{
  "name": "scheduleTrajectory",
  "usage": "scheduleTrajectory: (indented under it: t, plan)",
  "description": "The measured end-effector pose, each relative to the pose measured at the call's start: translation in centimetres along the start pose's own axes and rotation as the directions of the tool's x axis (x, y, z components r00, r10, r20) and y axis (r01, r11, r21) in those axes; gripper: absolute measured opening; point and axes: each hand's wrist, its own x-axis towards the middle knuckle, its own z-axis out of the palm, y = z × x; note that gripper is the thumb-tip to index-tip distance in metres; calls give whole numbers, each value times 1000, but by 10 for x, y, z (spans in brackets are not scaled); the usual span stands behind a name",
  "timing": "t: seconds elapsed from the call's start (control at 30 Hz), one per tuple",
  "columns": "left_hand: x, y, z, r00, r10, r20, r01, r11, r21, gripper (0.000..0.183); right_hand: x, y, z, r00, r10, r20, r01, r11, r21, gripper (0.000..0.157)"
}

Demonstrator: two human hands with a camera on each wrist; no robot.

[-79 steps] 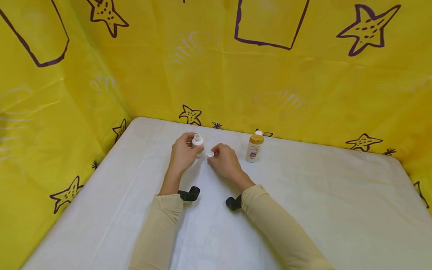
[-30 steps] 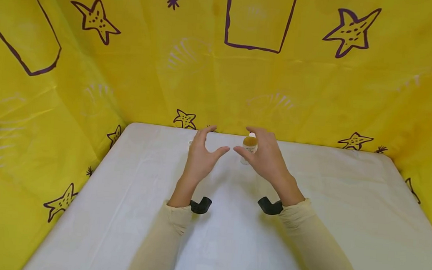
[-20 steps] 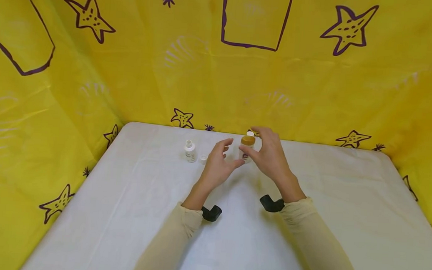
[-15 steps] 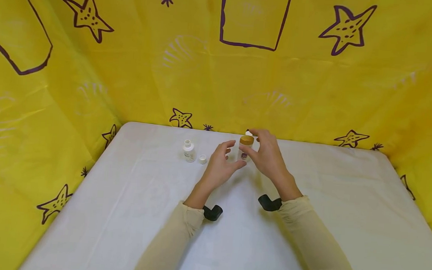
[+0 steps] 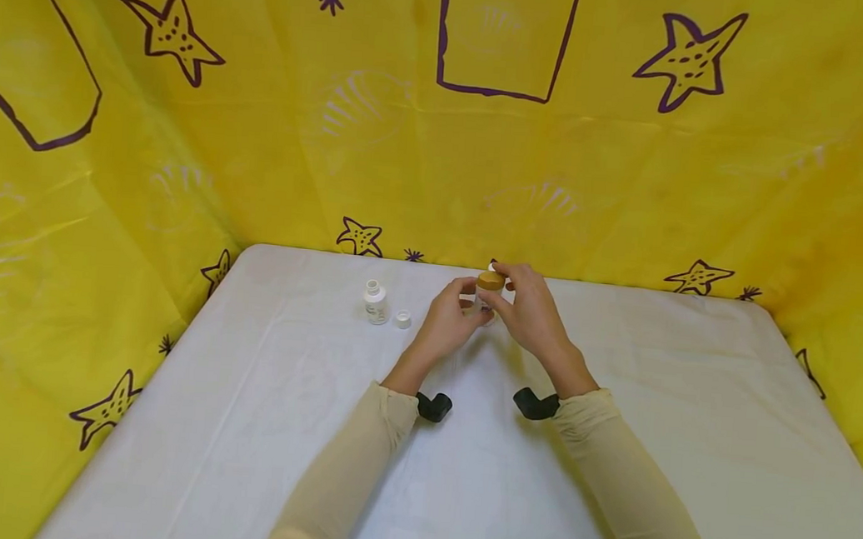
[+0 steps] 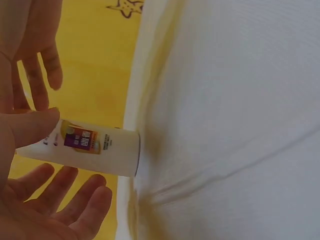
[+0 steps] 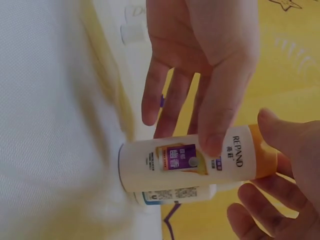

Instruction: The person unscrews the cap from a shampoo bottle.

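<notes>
Both hands meet at the gold-capped bottle [image 5: 488, 294], which stands upright near the far edge of the white table [image 5: 614, 449], right of centre.

Largest first:
- Yellow backdrop [image 5: 261, 124] with purple stars wraps the table on three sides.
- Table top is a white sheet, slightly wrinkled under the bottle in the wrist views.
- Gold-capped bottle: white body, purple and orange label reading REPAND [image 7: 235, 150], base on the sheet.
- Left hand [image 5: 446, 321]: thumb pressed on the bottle's body, as the left wrist view shows [image 6: 30, 125]; the other fingers [image 6: 75, 197] are spread loosely on the far side and I can't tell if they touch. Call it a light steadying hold, not a full wrap.
- Right hand [image 5: 529, 314]: thumb and fingertips curled round the gold cap [image 5: 491, 280]; the right wrist view shows its thumb tip on the cap end [image 7: 280, 135].
- A second white bottle [image 7: 175, 194] stands just behind the first, mostly hidden.
- Small white bottle [image 5: 375, 301] stands open well to the left, its loose cap [image 5: 402, 320] just beside it on the sheet. Neither is touched.

My read: the step is cap removal on the gold-capped bottle, grip just being set. Next move likely needs the left hand to close firmly on the body so it doesn't spin, then a twist of the cap by the right.
</notes>
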Motion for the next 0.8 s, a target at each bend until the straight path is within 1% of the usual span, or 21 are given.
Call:
scheduleTrajectory:
  t: [0.13,0.27,0.37,0.47,0.53,0.63,0.8]
  plan:
    - [2,3,-1,1000,22,-12,-21,1000,19,49,0,-1,1,1000,-19,-10,19,1000,-11,49]
    - [3,4,-1,998,51,-25,-50,997,53,36,-1,-3,2,1000,-10,1,10,1000,-20,43]
    - [3,4,-1,998,56,-27,-54,996,67,33,-1,-3,3,1000,-7,3,7,1000,-17,39]
    - [3,3,-2,998,54,-24,-52,997,64,32,-2,-2,4,1000,-22,-4,22,1000,-11,36]
    - [2,3,-3,999,50,-11,-49,997,64,31,-3,-2,4,1000,-29,-3,29,1000,-3,35]
    - [-1,5,-5,998,49,27,-51,996,70,33,-6,-2,2,1000,-16,-9,16,999,29,34]
    - [-6,12,-13,992,71,104,-81,992,95,34,-11,-7,-6,1000,17,-21,-15,995,98,33]
